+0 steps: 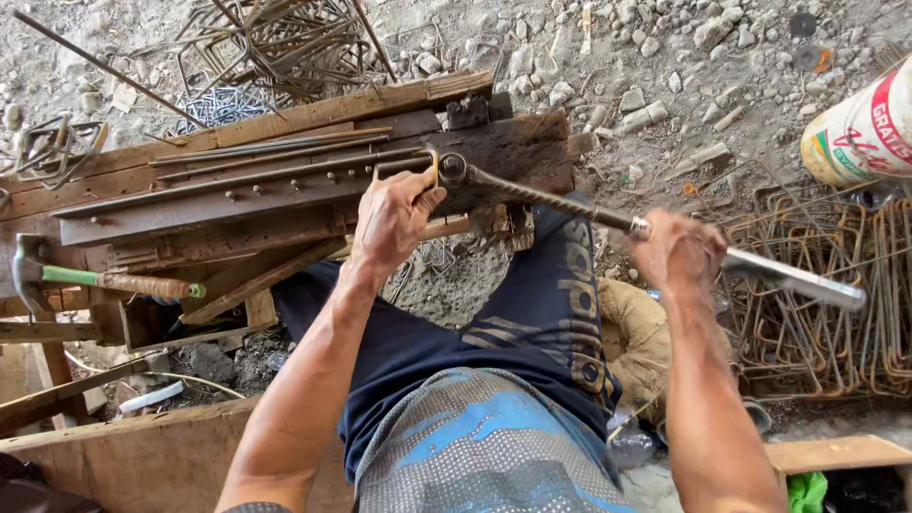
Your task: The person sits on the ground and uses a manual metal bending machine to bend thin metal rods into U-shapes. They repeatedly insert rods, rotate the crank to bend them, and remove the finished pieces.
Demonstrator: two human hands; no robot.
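Observation:
My left hand [392, 217] grips a thin steel rod [285, 176] that lies along a worn wooden bending bench [313, 119], holding it against the pins near the bench's right end. My right hand [676, 252] is closed around the long metal bending lever [798, 278], whose ribbed bar runs from a round pivot [452, 168] on the bench out to the right. The lever points right and slightly downward. Several other thin rods [275, 144] lie side by side on the bench behind the held one.
A hammer with a green-and-wood handle [104, 279] rests at the left. A stack of bent rusty stirrups [826, 304] sits on the right, more bent rods [275, 43] lie at the top. A white bucket [863, 128] stands at the far right on gravel.

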